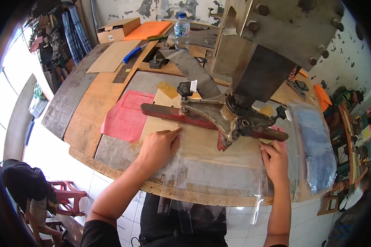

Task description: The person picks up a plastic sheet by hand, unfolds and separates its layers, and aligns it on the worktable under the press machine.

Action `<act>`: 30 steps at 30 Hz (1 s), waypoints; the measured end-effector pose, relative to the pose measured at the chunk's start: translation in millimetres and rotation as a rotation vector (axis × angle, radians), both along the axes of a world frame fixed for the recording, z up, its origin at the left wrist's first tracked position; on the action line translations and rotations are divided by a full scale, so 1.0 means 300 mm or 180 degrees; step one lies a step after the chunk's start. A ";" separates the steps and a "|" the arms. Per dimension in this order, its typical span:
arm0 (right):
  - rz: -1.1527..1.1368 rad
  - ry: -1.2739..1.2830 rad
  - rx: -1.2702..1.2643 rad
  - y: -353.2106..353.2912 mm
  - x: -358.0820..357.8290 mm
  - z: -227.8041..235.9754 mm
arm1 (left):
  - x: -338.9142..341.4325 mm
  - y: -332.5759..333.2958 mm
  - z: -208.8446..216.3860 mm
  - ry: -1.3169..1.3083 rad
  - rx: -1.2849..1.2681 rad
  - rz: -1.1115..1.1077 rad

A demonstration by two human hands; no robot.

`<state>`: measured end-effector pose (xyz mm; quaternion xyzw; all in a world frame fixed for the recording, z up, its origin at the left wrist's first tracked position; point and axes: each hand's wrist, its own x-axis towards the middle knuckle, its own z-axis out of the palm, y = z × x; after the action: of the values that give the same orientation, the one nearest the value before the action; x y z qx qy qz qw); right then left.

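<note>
In the head view, your left hand (pixel 160 145) lies with its index finger stretched out and the others folded, fingertips at the left side of the clear film (pixel 224 171). Your right hand (pixel 275 158) is curled narrow at the film's right side; you may be pinching it, but I cannot tell whether either hand grips. The film lies between your hands and hangs over the front edge of the table (pixel 123 175). The bar (pixel 202 118) crosses just beyond your fingers, above a beige sheet (pixel 202 150). A red sheet (pixel 127 115) lies left of it.
</note>
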<state>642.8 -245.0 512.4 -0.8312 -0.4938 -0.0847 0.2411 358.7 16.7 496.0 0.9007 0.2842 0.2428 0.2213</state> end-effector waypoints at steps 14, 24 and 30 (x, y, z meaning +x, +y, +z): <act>-0.0203 0.0862 0.0725 -0.235 -0.197 -0.038 | -0.202 -0.137 -0.006 -0.0416 0.0444 -0.0210; -0.0280 0.0724 0.0966 -0.254 -0.186 -0.074 | -0.199 -0.155 0.001 -0.0672 0.0261 -0.0094; -0.0236 0.0683 0.1033 -0.247 -0.186 -0.069 | -0.203 -0.156 0.010 -0.0606 0.0235 -0.0067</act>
<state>587.0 -319.1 491.6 -0.8033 -0.4142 -0.0829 0.4199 297.9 -30.2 498.9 0.8840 0.2432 0.3353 0.2165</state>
